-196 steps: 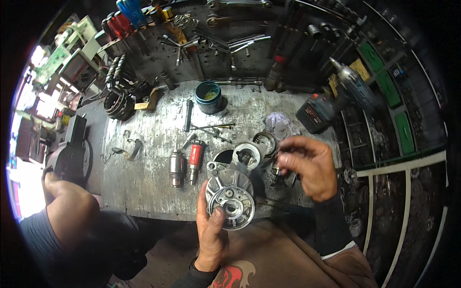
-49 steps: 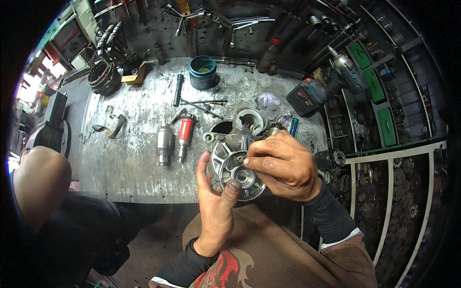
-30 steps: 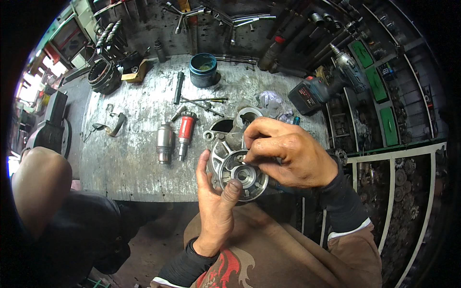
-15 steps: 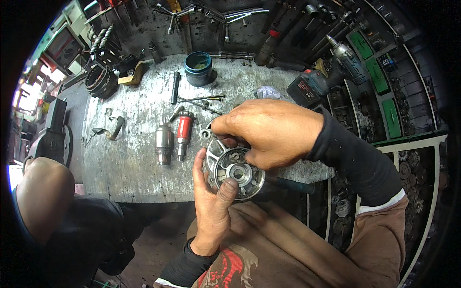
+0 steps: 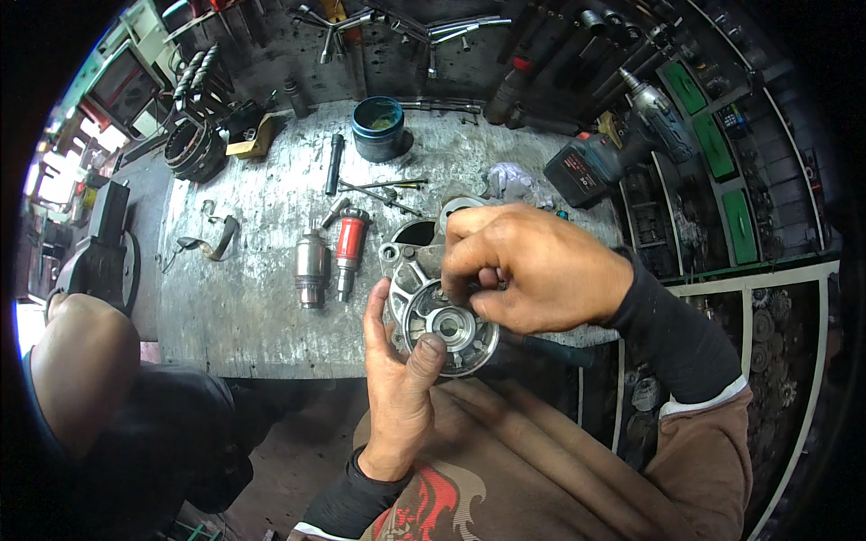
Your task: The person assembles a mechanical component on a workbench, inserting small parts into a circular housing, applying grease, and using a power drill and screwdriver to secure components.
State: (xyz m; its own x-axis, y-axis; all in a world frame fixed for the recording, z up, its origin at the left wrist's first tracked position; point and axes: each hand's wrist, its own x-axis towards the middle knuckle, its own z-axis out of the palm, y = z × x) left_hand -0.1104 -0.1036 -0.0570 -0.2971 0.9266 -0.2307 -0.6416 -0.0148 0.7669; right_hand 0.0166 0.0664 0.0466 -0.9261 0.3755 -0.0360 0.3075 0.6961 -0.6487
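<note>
My left hand [image 5: 401, 397] grips a round cast metal housing [image 5: 462, 336] from below, its thumb on the rim and fingers along the left side. The housing has a central bored hub, and its upper part reaches over the bench edge. Over its upper right side, my right hand [image 5: 541, 270] is closed with fingertips curled down by the hub. Whatever those fingers hold, if anything, is hidden. To the left lie a red and silver cylindrical piece [image 5: 351, 242] and a silver metal cylinder [image 5: 310, 270].
A blue tub [image 5: 378, 131], a dark rod [image 5: 335, 164] and thin rods lie farther back on the worn bench [image 5: 244, 307]. At right are a cordless power tool [image 5: 591, 171] and a crumpled cloth [image 5: 511, 179]. A black ring part [image 5: 194, 151] stands left. Another person's bent limb [image 5: 86, 352] shows at left.
My right hand has shifted a little right and lifted its fingers from the housing's upper end, uncovering a dark round opening there. My left hand keeps its grip.
</note>
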